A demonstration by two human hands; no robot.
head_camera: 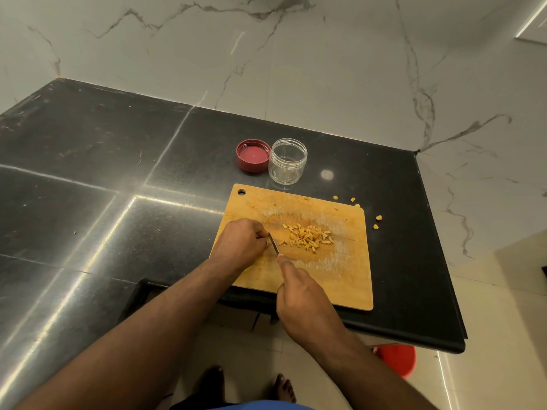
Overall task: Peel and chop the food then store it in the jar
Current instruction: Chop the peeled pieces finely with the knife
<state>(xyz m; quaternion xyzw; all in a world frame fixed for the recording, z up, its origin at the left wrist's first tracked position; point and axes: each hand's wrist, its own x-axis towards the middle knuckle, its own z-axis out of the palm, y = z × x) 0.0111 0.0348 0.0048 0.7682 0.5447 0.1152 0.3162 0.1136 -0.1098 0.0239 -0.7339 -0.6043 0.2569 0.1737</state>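
My right hand (305,300) grips the knife (274,245), forefinger along its back, blade down on the cutting board (340,279), while my left hand (241,242) curls beside the blade; I cannot tell whether it pinches anything. The chopped food (309,237) lies heaped just right of the blade. Beyond the board, on the black counter (118,179), the open jar (287,161) touches its red lid (253,155)

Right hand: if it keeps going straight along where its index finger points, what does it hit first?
The right hand points up-left along the knife it holds. On that line it would likely first meet the left hand, curled at the blade's far end on the cutting board. Depth is unclear.
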